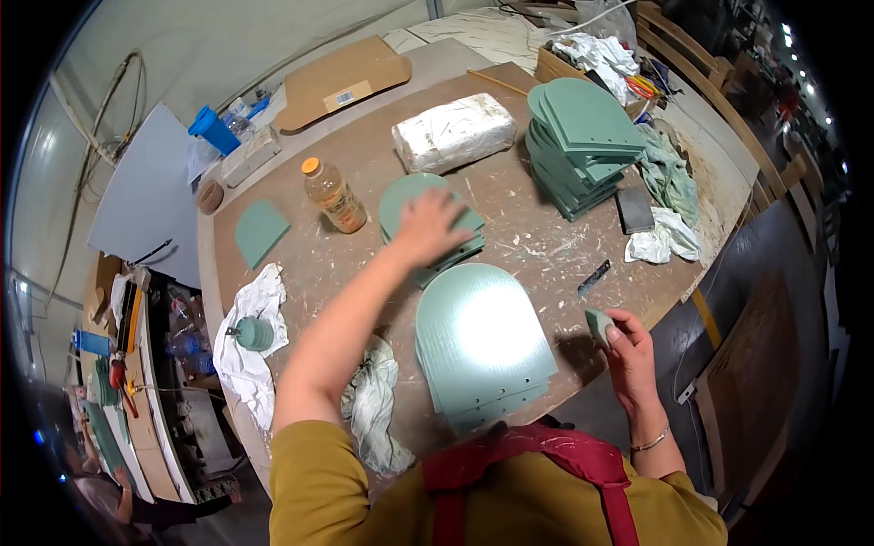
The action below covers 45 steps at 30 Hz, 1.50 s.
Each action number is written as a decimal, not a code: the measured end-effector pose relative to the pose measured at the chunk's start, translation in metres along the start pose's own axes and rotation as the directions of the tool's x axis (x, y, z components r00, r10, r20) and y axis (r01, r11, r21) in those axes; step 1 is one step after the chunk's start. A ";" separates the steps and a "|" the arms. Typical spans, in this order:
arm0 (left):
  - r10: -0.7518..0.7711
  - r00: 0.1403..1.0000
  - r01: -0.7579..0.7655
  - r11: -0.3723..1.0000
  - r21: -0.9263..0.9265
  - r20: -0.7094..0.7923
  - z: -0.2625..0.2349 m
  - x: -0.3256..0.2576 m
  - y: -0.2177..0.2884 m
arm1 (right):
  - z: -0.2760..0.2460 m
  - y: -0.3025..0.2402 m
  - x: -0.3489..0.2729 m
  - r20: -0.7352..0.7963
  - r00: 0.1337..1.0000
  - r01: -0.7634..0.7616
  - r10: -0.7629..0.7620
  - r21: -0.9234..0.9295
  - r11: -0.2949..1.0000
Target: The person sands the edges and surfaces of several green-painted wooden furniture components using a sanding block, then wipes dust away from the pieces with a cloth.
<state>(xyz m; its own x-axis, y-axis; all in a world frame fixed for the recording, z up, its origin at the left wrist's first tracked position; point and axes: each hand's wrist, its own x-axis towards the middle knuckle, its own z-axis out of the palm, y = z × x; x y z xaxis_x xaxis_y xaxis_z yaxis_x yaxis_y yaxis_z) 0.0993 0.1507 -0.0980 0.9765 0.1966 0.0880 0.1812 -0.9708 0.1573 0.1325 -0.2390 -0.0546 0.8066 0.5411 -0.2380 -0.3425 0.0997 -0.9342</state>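
Observation:
My left hand reaches across the brown worktable and lies flat, fingers spread, on a small stack of green arch-shaped panels. Nearer to me lies another short stack of larger green arch panels with holes along the straight edge, glare on the top one. My right hand hovers at the table's right front edge, pinching a small green-grey sanding pad. A tall pile of the same green panels stands at the far right.
An orange-capped bottle stands left of my left hand. A wrapped white block lies behind it. White rags, a green knob-like piece, a single green panel, more rags and a dark block lie around.

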 end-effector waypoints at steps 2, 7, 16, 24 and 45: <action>0.049 0.999 -0.048 0.994 -0.094 0.006 0.017 -0.029 -0.009 | 0.006 -0.005 0.003 0.047 0.999 -0.027 0.024 0.067 0.997; -0.075 0.991 0.041 0.956 -0.290 -0.110 -0.010 -0.065 -0.003 | 0.009 -0.017 0.012 0.151 0.988 0.027 -0.032 0.036 0.999; 0.087 0.990 -0.105 0.980 -0.171 -0.112 -0.070 -0.175 0.213 | 0.088 -0.085 0.097 0.780 0.598 0.574 -0.185 -0.256 0.778; -0.121 0.980 0.112 0.992 -0.066 -0.157 -0.030 -0.171 0.218 | 0.216 -0.065 0.091 0.939 -0.130 0.795 0.320 -0.094 0.599; -0.119 0.983 0.107 0.990 -0.095 -0.136 -0.036 -0.168 0.217 | 0.269 -0.023 0.090 0.638 -0.482 0.848 0.600 0.167 0.504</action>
<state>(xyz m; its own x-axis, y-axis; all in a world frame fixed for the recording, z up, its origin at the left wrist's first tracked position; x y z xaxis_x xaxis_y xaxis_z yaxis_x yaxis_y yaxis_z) -0.0292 -0.0882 -0.0427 0.9229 0.3279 0.2016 0.2727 -0.9266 0.2588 0.0830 0.0318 0.0167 -0.9021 0.3319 -0.2759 0.4306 0.6485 -0.6277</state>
